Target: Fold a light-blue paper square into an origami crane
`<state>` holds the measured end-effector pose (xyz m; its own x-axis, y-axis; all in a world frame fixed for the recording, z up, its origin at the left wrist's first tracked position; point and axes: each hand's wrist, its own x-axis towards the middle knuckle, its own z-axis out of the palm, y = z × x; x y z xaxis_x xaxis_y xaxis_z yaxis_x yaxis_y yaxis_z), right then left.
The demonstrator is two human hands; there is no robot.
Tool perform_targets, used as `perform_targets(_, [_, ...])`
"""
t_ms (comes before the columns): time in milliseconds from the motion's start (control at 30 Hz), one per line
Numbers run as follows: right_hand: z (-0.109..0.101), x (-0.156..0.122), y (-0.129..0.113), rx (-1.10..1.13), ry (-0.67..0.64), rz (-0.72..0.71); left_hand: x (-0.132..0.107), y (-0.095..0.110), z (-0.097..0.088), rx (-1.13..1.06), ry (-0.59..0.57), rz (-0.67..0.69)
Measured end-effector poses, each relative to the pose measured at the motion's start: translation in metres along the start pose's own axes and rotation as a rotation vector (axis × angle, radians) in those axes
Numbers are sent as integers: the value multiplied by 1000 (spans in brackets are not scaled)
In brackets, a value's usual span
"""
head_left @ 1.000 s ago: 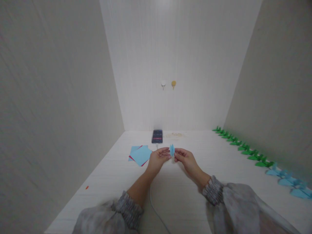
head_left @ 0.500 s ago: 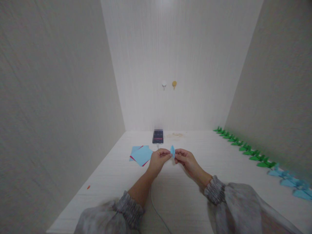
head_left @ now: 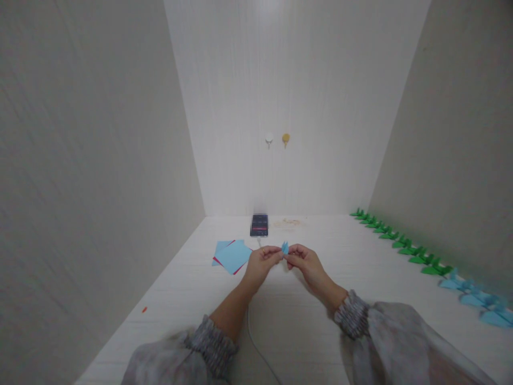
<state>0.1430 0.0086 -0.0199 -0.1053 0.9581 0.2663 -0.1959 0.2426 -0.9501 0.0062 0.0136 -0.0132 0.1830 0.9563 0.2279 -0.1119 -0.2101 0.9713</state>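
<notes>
A small folded piece of light blue paper [head_left: 285,247] is held above the white table [head_left: 304,315], pinched from both sides. My left hand [head_left: 261,263] grips its left side with closed fingers. My right hand [head_left: 303,262] pinches its right side in the same way. Only a small tip of the paper shows between my fingertips. Both hands hover over the middle of the table, close together.
A stack of light blue and red paper sheets [head_left: 230,255] lies left of my hands. A phone [head_left: 259,224] stands at the back, with a white cable [head_left: 256,342] running toward me. Green folded paper figures [head_left: 395,239] and blue ones [head_left: 476,299] line the right wall. Two hooks [head_left: 277,140] hang on the back wall.
My fingertips have closed further over the blue paper, so less of it shows than a second ago. Both hands stay in nearly the same place.
</notes>
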Motion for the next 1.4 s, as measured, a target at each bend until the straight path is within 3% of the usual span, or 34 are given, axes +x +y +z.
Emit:
perform_targets(367, [1,-2,-5,-113,9,-18,4,-8,-6,54,26,59])
perform_targets(1067, [1,-4,-5,-16,-51,-48,5,-6,-6,-25,9,137])
perform_targets(1400, [3,-5,-10,-93,-37,-60,8,-11,-8,-75,34,82])
